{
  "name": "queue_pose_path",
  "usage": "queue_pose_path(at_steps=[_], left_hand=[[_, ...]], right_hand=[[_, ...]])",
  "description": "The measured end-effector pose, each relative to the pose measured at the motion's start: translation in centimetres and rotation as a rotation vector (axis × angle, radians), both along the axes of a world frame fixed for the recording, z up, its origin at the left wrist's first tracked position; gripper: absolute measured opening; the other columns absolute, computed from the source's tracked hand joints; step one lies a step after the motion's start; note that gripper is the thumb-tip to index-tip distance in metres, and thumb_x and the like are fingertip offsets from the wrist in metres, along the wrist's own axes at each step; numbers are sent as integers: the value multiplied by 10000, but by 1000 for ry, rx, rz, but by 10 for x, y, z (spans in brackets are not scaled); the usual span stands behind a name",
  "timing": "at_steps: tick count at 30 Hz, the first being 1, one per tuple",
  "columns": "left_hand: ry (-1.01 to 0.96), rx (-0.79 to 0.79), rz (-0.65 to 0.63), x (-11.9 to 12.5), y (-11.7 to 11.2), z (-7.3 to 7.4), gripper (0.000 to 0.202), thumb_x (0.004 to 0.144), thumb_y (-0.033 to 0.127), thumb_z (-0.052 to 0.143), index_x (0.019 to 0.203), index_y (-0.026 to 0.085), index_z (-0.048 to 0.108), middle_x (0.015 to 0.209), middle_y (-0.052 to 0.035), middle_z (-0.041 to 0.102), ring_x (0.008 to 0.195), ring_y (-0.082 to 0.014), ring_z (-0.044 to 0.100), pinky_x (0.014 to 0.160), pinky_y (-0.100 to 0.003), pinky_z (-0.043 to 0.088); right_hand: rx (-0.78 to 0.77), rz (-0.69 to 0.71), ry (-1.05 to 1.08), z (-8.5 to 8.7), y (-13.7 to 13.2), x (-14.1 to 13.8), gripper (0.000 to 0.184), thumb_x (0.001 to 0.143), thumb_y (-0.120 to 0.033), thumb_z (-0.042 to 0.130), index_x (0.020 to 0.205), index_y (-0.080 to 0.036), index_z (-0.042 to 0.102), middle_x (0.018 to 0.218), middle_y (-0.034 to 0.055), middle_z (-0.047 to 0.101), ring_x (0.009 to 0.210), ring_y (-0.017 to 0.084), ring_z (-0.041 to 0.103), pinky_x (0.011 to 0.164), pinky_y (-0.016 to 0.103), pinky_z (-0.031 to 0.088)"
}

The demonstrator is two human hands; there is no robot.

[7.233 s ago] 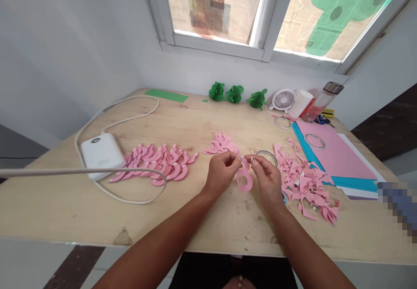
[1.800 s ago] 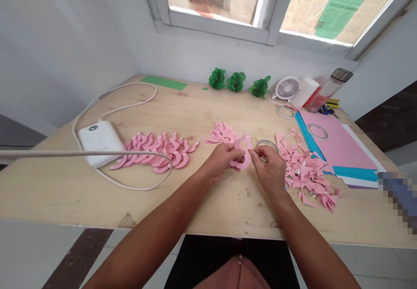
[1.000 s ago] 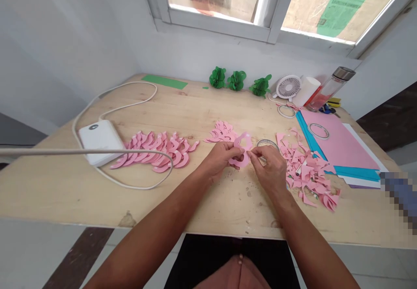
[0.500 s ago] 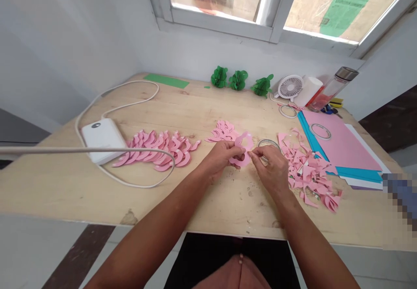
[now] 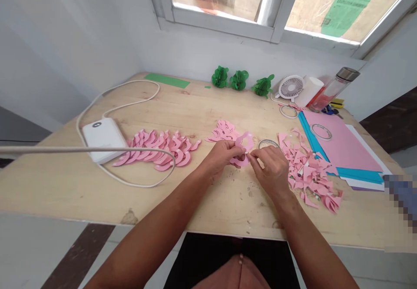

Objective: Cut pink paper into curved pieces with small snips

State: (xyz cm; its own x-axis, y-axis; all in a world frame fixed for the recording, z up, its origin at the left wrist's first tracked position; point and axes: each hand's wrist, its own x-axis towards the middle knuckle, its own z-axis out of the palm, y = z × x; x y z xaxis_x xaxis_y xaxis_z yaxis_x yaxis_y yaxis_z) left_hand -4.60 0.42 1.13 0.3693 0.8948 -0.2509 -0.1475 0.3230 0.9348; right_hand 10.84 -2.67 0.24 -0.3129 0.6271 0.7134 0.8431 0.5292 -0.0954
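A wavy-edged pink paper cutout (image 5: 246, 137), curved like an open ring, is held above the table. My left hand (image 5: 224, 157) pinches its left side between thumb and fingers. At the cutout's right edge, the closed thumb and fingertips of my right hand (image 5: 273, 167) grip it; any small piece between them is too tiny to make out. Just behind my left hand lies a small pile of pink cutouts (image 5: 224, 130). A roll of tape (image 5: 267, 142) lies behind my right hand, partly covered by it. Further left are overlapping curved pink paper pieces (image 5: 163, 147).
Pink paper scraps (image 5: 309, 171) lie right of my right hand, beside stacked coloured sheets (image 5: 345, 141). A white power bank (image 5: 103, 139) and looping cable (image 5: 156, 185) occupy the left. Green paper ornaments (image 5: 239, 80), a small fan (image 5: 291, 88) and a bottle (image 5: 335, 89) stand at the back.
My right fingertips have shifted very slightly at the cutout's edge. Both hands stay in nearly the same place, and the view has moved a touch.
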Motion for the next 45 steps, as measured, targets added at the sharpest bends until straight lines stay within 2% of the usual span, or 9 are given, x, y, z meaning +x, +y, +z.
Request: queue_pose_path(at_steps=[11,25,36,45], left_hand=[[-21,12,-9,-1,1,-2,153,655,246,636,596,118,577,584,-16,556,564,-94,502,496,-205,459],[-8,3,-3,0,0,2,188,640,292,640,581,127,572,590,-19,548,590,-108,500,508,-220,461],[-57,4,-21,-1,-1,2,225,664,317,654,603,115,578,625,-17,540,602,-100,493,499,-208,457],[-20,14,-26,-2,-1,1,170,643,277,658,617,118,605,637,-30,586,620,-106,532,536,-212,477]], right_hand=[[4,-10,-5,1,-1,-1,161,831,-214,565,674,-181,556,603,20,594,613,152,497,619,284,335],[-30,-6,31,2,-1,-1,185,855,-232,520,678,-195,560,605,23,584,617,161,507,618,294,333],[-37,-10,63,1,-1,0,154,833,-218,552,681,-191,554,610,20,592,621,159,506,618,291,340],[-37,-29,103,1,0,0,163,836,-227,546,676,-193,552,624,23,600,627,160,522,621,293,350]])
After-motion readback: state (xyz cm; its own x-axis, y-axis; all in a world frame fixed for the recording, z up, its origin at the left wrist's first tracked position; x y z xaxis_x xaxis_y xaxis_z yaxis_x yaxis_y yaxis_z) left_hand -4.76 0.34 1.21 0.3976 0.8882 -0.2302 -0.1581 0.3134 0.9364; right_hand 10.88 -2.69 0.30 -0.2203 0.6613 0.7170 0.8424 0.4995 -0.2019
